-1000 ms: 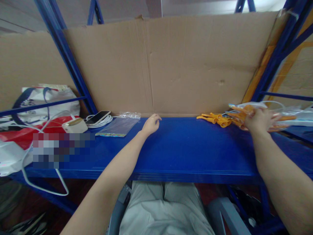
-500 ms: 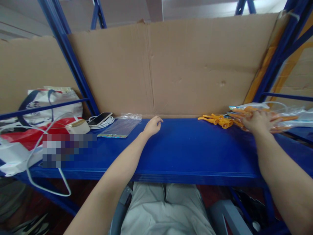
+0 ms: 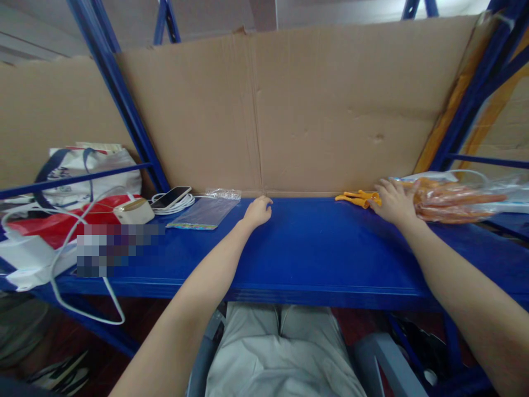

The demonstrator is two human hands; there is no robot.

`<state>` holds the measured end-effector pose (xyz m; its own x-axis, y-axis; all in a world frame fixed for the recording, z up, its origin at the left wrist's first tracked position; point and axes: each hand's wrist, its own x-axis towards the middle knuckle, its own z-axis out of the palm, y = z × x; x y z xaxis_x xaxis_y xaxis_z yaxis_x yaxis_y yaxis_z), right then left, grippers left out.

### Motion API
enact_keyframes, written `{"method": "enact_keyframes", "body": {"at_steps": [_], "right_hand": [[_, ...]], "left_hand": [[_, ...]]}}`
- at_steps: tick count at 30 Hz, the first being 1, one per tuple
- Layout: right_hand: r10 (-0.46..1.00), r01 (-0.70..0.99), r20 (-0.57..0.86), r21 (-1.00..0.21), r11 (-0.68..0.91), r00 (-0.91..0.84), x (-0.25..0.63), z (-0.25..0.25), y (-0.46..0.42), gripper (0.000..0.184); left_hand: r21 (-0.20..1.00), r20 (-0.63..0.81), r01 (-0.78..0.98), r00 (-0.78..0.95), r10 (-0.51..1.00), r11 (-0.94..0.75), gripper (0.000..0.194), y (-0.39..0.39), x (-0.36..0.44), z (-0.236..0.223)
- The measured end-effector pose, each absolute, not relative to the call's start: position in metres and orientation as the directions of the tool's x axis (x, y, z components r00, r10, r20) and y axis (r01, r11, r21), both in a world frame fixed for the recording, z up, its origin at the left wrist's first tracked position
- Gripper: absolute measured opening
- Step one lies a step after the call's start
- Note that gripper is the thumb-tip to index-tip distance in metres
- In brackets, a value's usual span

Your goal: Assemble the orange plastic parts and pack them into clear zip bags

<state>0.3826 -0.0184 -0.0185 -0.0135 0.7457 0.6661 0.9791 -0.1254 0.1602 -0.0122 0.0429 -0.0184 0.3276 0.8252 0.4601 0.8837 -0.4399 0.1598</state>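
Observation:
My left hand (image 3: 258, 212) rests on the blue tabletop near the cardboard, its fingers loosely bent and slightly apart, with nothing visible in it. Over on the right, my right hand (image 3: 394, 203) lies palm down, fingers spread, at the loose orange plastic pieces (image 3: 357, 197), which have thin stems and flared ends. It partly hides them. Beside that hand, a clear plastic bag (image 3: 458, 201) full of similar orange pieces lies on the table. A flat clear bag (image 3: 202, 213) with a coloured edge is to the left of my left hand.
At the left are a phone (image 3: 171, 197) on a coiled white cable, a white charger (image 3: 134, 211), a red bag (image 3: 58, 227) and a white tote bag (image 3: 99, 176). Cardboard (image 3: 330, 110) stands along the back, between blue metal posts (image 3: 124, 105).
My right hand has moved left, off the filled bag and onto the loose orange pieces, covering part of them. My left hand has stayed in place.

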Motion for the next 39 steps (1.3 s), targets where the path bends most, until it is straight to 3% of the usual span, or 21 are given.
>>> {"method": "enact_keyframes", "body": {"at_steps": [5,9,15,20,24,30,35,39], "right_hand": [[0.875,0.984,0.477,0.178,-0.001,-0.085,0.373,-0.042,0.002,0.052],[0.915,0.99,0.405,0.129,-0.061,0.003,0.379,-0.052,0.015,0.053],[0.931,0.984,0.364,0.154,-0.09,0.028,0.375,-0.049,0.017,0.052],[0.944,0.972,0.325,0.195,-0.131,0.061,0.36,-0.043,0.027,0.046],[0.928,0.964,0.341,0.158,-0.214,0.15,0.346,-0.043,0.04,0.047],[0.905,0.983,0.399,0.042,-0.178,0.147,0.335,-0.043,0.031,0.052],[0.937,0.972,0.26,-0.046,-0.231,0.234,0.33,-0.031,0.02,0.051],[0.959,0.979,0.197,-0.035,-0.201,0.204,0.331,-0.027,0.027,0.051]], "left_hand": [[0.13,0.35,0.988,0.028,0.936,-0.079,0.045,0.035,-0.018,-0.014],[0.153,0.27,0.973,-0.211,0.94,0.174,0.06,0.036,-0.032,-0.013],[0.222,0.094,0.906,-0.388,0.917,0.361,0.059,0.045,-0.047,-0.015],[0.202,0.169,0.953,-0.261,0.95,0.226,0.05,0.054,-0.051,-0.018],[0.138,0.201,0.987,-0.107,0.974,0.081,0.046,0.058,-0.049,-0.019],[0.019,0.107,0.996,0.087,0.99,-0.089,0.046,0.048,-0.034,-0.012],[-0.017,0.083,0.969,0.247,0.966,-0.246,0.058,0.045,-0.031,-0.008],[0.0,0.111,0.936,0.351,0.93,-0.353,0.065,0.046,-0.032,-0.008]]}}
